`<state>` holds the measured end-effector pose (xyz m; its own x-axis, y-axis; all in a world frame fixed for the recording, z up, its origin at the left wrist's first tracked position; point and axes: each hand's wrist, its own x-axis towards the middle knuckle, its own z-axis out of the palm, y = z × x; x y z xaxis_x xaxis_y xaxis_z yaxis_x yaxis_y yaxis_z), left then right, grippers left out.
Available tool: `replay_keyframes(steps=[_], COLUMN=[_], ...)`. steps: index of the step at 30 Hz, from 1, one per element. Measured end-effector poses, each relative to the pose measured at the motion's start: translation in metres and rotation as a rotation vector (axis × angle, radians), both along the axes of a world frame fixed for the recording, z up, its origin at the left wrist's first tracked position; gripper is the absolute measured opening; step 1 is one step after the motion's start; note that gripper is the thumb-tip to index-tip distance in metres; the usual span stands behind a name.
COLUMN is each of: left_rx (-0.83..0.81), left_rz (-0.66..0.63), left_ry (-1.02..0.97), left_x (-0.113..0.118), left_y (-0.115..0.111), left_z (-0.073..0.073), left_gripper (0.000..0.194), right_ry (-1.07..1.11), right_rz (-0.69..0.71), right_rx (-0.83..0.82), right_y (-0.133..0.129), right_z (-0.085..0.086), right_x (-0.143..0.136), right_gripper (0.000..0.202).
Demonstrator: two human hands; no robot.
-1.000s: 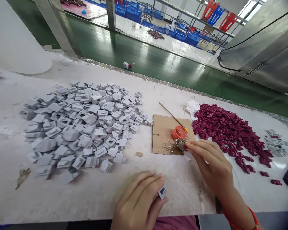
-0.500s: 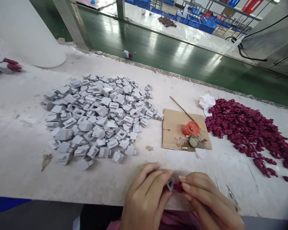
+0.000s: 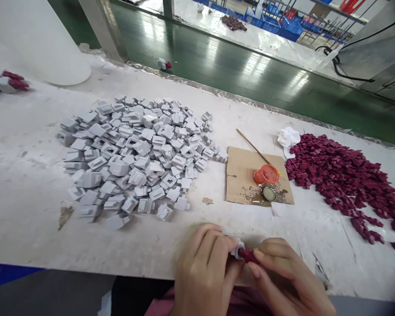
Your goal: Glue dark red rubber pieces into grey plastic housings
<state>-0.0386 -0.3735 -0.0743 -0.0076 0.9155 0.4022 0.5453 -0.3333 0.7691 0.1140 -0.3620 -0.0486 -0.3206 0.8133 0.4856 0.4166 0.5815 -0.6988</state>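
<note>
Near the table's front edge, my left hand [image 3: 202, 267] grips a grey piece [image 3: 237, 248] with a hollow in it. My right hand [image 3: 288, 274] pinches a dark red piece [image 3: 249, 256], whose tip meets the opening of the grey one. How deep the tip sits cannot be made out. Left of centre lies a large heap of grey pieces [image 3: 138, 153]. A heap of dark red pieces [image 3: 342, 175] is on the right. Between them, a cardboard sheet [image 3: 240, 164] holds a small orange cup [image 3: 266, 174] and a bottle cap [image 3: 269, 192] in a wet patch.
A thin stick [image 3: 252, 145] leans over the cardboard, beside a crumpled white tissue [image 3: 289, 137]. Behind the table [image 3: 26, 210] runs a green belt [image 3: 197, 52] carrying a grey and red piece [image 3: 164, 64]. A white column [image 3: 42, 44] stands at back left.
The dark red piece is now against the grey piece's opening, and my right fingers have shifted on it. The piece on the belt has moved left. The view has shifted slightly.
</note>
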Motion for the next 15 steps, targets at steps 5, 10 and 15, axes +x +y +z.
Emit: replay_keyframes(steps=[5,10,15], left_rx=[0.021,0.039,0.046], left_rz=[0.005,-0.012,-0.025], left_ry=[0.022,0.037,0.039], left_x=[0.001,0.001,0.001], left_y=[0.0,-0.002,-0.001], left_z=[0.0,-0.001,-0.003], left_gripper=[0.016,0.013,0.013], right_ry=[-0.012,-0.152,-0.198], right_rz=[-0.05,-0.034,0.048], right_rx=[0.038,-0.058,-0.111], right_y=[-0.002,-0.006,0.0], right_z=[-0.002,0.009,0.016], right_x=[-0.002,-0.003,-0.004], right_gripper=[0.029,0.028,0.023])
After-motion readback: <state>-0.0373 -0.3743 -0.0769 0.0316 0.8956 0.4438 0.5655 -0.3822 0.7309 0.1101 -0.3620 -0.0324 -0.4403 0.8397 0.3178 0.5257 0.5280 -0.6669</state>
